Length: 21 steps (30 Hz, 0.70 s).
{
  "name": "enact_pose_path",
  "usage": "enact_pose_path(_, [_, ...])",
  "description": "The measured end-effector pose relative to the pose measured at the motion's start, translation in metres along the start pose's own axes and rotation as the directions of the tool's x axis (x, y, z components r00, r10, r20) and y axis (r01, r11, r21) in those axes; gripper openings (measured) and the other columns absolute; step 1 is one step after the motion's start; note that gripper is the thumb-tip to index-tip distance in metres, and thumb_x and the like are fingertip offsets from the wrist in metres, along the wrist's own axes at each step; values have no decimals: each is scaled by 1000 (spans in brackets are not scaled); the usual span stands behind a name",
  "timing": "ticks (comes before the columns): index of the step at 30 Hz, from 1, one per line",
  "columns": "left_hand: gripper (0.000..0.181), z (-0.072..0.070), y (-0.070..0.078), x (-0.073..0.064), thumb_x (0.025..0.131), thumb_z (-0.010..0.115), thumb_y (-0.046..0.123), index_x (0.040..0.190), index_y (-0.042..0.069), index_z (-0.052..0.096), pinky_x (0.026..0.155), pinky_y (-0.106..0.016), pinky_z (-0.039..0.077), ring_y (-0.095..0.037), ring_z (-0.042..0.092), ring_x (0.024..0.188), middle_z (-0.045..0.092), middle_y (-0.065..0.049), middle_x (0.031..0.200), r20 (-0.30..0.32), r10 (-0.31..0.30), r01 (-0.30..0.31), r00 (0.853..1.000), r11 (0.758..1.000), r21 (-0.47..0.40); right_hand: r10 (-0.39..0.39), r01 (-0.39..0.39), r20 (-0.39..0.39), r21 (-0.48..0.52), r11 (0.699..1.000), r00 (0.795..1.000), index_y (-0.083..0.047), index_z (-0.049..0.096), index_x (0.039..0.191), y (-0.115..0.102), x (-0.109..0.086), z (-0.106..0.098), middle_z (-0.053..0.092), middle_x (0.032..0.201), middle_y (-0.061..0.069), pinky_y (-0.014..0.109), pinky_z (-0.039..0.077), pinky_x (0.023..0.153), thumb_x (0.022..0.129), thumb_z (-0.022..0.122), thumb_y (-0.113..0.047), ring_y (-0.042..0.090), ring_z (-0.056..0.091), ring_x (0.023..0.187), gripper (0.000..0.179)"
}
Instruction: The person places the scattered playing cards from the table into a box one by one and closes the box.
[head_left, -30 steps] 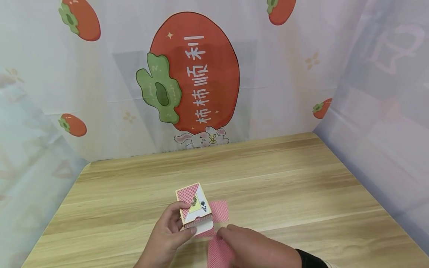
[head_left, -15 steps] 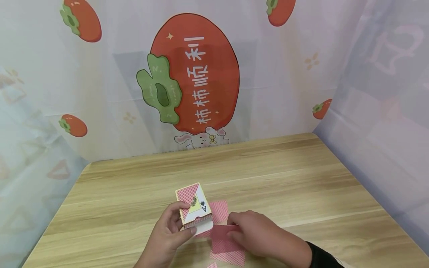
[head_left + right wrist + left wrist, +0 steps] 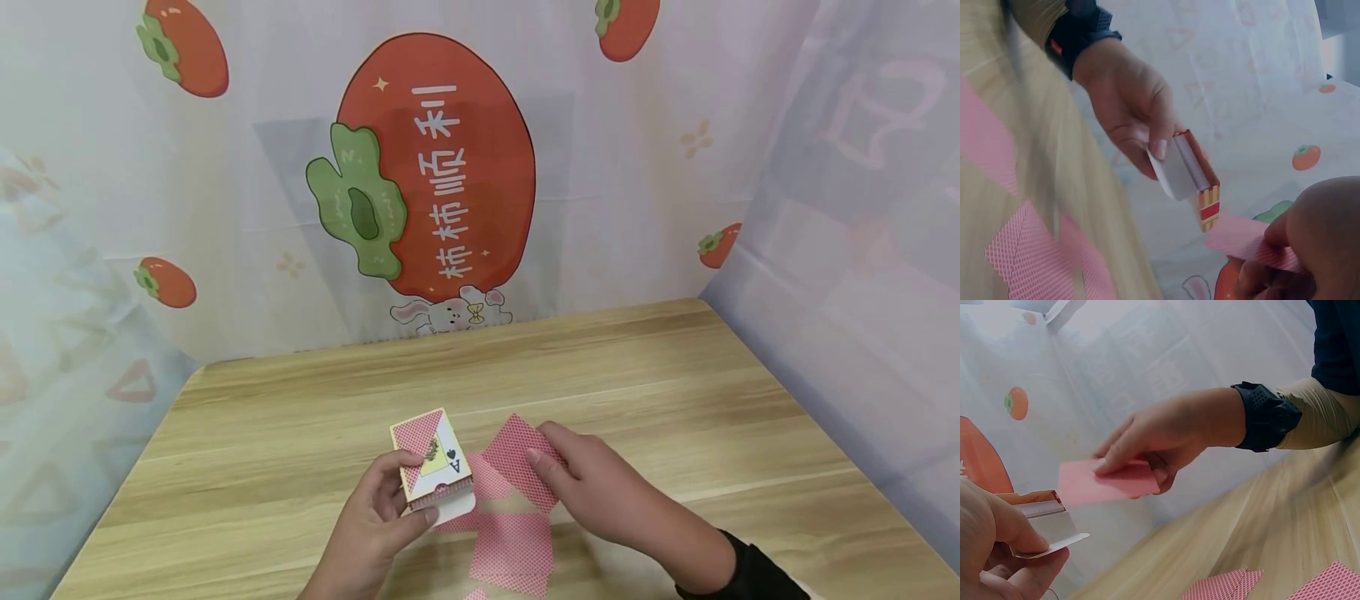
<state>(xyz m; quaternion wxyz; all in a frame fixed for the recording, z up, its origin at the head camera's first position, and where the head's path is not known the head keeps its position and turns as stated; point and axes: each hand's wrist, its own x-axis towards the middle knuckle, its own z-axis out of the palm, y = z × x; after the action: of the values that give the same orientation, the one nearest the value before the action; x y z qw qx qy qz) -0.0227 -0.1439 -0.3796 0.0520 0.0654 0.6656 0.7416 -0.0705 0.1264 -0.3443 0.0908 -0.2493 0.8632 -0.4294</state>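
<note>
My left hand [image 3: 367, 517] grips a playing card box [image 3: 429, 454] with an ace of spades printed on its front. Its white flap [image 3: 1172, 174] hangs open toward me, and card edges show inside in both wrist views. To the right of the box, my right hand [image 3: 603, 492] pinches a red-backed playing card [image 3: 517, 457] between thumb and fingers. This card is raised above the table, tilted, with one corner close to the box. Beneath the hands, several red-backed playing cards [image 3: 512, 546] lie face down, some overlapping; the box hides part of them.
The wood-grain table [image 3: 300, 433] extends beyond both hands to a white cloth backdrop [image 3: 622, 167] printed with persimmons. More of this cloth hangs along the left and right sides. One card [image 3: 476, 595] is cut off by the bottom edge of the head view.
My right hand has picked up a red-backed card from the table and carried it up and away, turning it. My left hand and the box have barely moved.
</note>
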Motion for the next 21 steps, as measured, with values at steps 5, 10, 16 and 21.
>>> enact_pose_path(5, [58, 0, 0, 0, 82, 65, -12, 130, 0, 37, 84, -30, 56, -28, 57, 109, 42, -23, 126, 0, 3, -3, 1000, 1000, -3, 3, -10, 35, 192, 981, 999, -18, 56, 109, -6, -3, -4, 60, 71, -1, 29, 51, 49, 103, 50, -34, 13, 56, 60, 19])
enact_pose_path(10, [58, -2, 0, 1, 82, 65, -12, 131, -1, 37, 85, -30, 56, -25, 58, 109, 43, -23, 127, 12, 35, -35, 999, 999, 2, -58, -19, 169, 422, 906, 984, -8, 52, 116, -9, -6, -2, 64, 86, 11, 35, 59, 60, 102, 53, -18, 21, 63, 71, 17])
enact_pose_path(16, [58, -1, 3, 2, 83, 66, -10, 131, -1, 36, 87, -30, 55, -24, 58, 109, 45, -22, 125, 18, 38, -37, 999, 999, -12, -120, -64, 292, 550, 832, 949, -4, 53, 112, -8, -7, 11, 64, 79, 6, 24, 53, 48, 100, 56, -19, 12, 58, 57, 18])
enact_pose_path(21, [57, -2, 5, 3, 84, 64, -12, 132, -1, 35, 86, -28, 55, -24, 57, 110, 43, -23, 127, 22, 53, -53, 998, 999, 5, -140, -122, 376, 594, 795, 916, -5, 51, 105, -7, -9, 23, 54, 61, -1, 18, 42, 43, 101, 55, -21, 8, 51, 47, 17])
